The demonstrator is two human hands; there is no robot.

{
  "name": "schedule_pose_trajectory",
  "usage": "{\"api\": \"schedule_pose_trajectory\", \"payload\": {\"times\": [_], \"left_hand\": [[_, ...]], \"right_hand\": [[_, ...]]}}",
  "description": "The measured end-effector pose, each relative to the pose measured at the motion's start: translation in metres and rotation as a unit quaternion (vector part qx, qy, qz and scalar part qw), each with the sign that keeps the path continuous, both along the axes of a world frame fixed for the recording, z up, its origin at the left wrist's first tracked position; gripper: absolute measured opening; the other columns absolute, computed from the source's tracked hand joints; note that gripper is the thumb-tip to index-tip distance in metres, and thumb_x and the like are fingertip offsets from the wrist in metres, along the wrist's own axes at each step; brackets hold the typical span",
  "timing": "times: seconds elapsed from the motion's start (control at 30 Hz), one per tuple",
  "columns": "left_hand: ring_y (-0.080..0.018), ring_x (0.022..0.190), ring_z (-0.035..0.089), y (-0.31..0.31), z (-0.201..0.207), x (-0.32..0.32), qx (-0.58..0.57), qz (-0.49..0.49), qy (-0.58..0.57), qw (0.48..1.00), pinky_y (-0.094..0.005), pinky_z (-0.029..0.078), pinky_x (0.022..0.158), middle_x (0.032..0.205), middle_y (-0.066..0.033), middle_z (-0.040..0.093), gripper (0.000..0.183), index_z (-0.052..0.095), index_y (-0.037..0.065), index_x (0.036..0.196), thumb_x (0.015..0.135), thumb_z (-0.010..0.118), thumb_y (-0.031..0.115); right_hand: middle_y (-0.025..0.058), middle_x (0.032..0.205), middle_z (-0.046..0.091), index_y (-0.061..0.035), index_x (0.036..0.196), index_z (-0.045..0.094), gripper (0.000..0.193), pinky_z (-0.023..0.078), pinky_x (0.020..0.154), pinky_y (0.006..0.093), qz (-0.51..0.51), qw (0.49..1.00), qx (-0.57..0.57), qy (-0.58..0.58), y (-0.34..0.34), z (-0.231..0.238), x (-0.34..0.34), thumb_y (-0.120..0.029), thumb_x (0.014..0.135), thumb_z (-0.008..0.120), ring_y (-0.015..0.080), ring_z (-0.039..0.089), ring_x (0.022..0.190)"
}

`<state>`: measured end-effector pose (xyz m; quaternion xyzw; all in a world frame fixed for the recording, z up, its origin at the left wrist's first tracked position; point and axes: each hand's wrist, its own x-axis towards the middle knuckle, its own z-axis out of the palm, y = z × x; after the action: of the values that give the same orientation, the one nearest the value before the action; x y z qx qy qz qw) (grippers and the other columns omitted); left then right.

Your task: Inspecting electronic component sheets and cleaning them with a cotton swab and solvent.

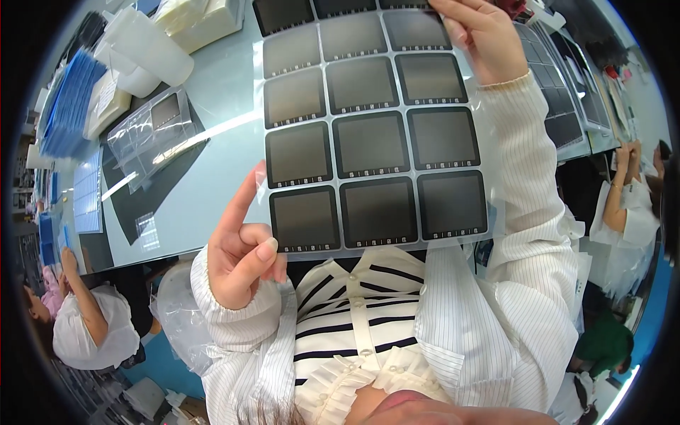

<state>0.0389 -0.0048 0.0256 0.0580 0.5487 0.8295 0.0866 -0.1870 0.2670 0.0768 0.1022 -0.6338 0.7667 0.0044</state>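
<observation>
- Pinching the near left corner of the clear sheet of dark square panels (372,127), the left hand (244,258) has thumb and curled fingers closed on the film's edge, its index finger raised along the sheet's left side.
- The right hand (478,35) grips the sheet's far right corner, fingers folded over the top edge.
- The sheet hangs between the two hands, lifted off the pale table (219,113), its long axis running away from the person (three panels across, several rows deep).
- Left of the sheet, a smaller film with one dark panel (152,131) lies on the table; white plastic containers (145,49) stand beyond it.
</observation>
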Motion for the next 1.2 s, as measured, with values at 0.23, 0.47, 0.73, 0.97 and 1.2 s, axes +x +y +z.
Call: {"api": "schedule_pose_trajectory", "payload": {"times": [0.23,0.47,0.73,0.97,1.2], "left_hand": [[-0.0077,0.050,0.052,-0.005,-0.004,0.012,-0.031,0.004,-0.063,0.998,-0.0164,0.036,0.046,0.059,-0.0016,0.054,0.069,0.007,-0.005,0.140,0.085,0.048,0.004],[-0.0085,0.051,0.053,-0.008,-0.003,0.017,-0.015,-0.010,-0.071,0.997,-0.0174,0.036,0.047,0.059,-0.0009,0.052,0.069,0.005,-0.004,0.140,0.085,0.046,0.002],[-0.0109,0.050,0.054,-0.003,-0.002,0.017,0.079,-0.040,-0.111,0.990,-0.0191,0.035,0.046,0.056,-0.0035,0.052,0.069,-0.001,0.000,0.141,0.087,0.042,0.003],[-0.0123,0.053,0.057,-0.011,-0.005,0.025,0.046,-0.082,-0.168,0.981,-0.0205,0.038,0.048,0.061,-0.0057,0.058,0.072,0.002,0.001,0.141,0.084,0.046,0.000],[-0.0164,0.056,0.059,-0.020,-0.011,0.028,0.075,-0.169,-0.163,0.969,-0.0261,0.046,0.055,0.073,-0.0127,0.062,0.075,0.003,0.000,0.141,0.081,0.048,-0.004]], "right_hand": [[-0.0003,0.058,0.053,0.0041,0.087,0.061,0.015,0.028,0.038,0.0179,0.041,0.994,0.040,-0.095,-0.004,-0.028,-0.004,-0.010,0.083,0.063,0.0050,0.044,0.041],[0.0035,0.066,0.056,0.0029,0.087,0.061,0.020,0.035,0.040,0.0242,0.078,0.990,0.071,-0.090,0.006,-0.046,-0.011,-0.017,0.085,0.061,0.0108,0.048,0.045],[-0.0050,0.060,0.049,0.0043,0.108,0.058,0.026,0.025,0.044,0.0131,0.070,0.992,0.087,-0.051,0.015,-0.060,-0.015,-0.011,0.087,0.058,0.0000,0.037,0.047],[-0.0041,0.059,0.051,0.0043,0.108,0.058,0.026,0.027,0.044,0.0121,0.064,0.995,0.069,-0.042,0.009,-0.054,0.004,-0.011,0.087,0.057,-0.0001,0.038,0.046],[-0.0035,0.055,0.051,0.0034,0.110,0.058,0.026,0.030,0.044,0.0111,0.090,0.993,0.067,-0.047,0.003,-0.051,0.014,-0.011,0.088,0.056,-0.0001,0.039,0.043]]}}
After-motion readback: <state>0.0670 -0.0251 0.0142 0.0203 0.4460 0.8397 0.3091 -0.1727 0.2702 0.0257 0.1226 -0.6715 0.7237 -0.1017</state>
